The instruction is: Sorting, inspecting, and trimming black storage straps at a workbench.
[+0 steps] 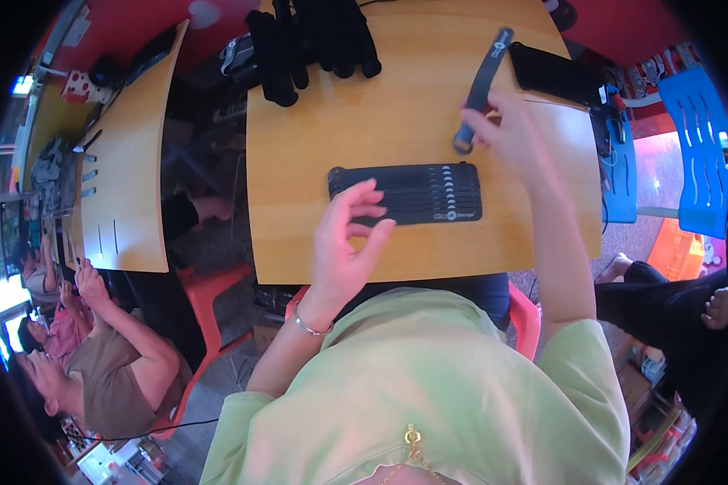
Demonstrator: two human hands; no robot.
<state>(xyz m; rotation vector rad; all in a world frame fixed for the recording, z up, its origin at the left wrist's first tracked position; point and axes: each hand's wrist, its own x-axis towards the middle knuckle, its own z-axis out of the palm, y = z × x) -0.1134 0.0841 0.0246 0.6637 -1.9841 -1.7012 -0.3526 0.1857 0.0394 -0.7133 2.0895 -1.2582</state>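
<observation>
My right hand [505, 133] is up over the right side of the table, its fingers and thumb closed on a long dark grey strap [487, 71]. One end of the strap points to the far edge, and its lower end curls into a loop below my fingers. A flat black rectangular pack of several layered strips [416, 194], with pale marks near its right end, lies in front of me. My left hand [348, 242] is over the left part of this pack, fingers apart and slightly bent, with nothing in it. Whether its fingertips touch the pack I cannot tell.
Black gloves [319, 40] lie at the table's far left corner. A black flat case [558, 74] is at the far right. Another table [137, 186] stands to the left, with a seated person [129, 364] beside it. Blue chairs [696, 145] are on the right.
</observation>
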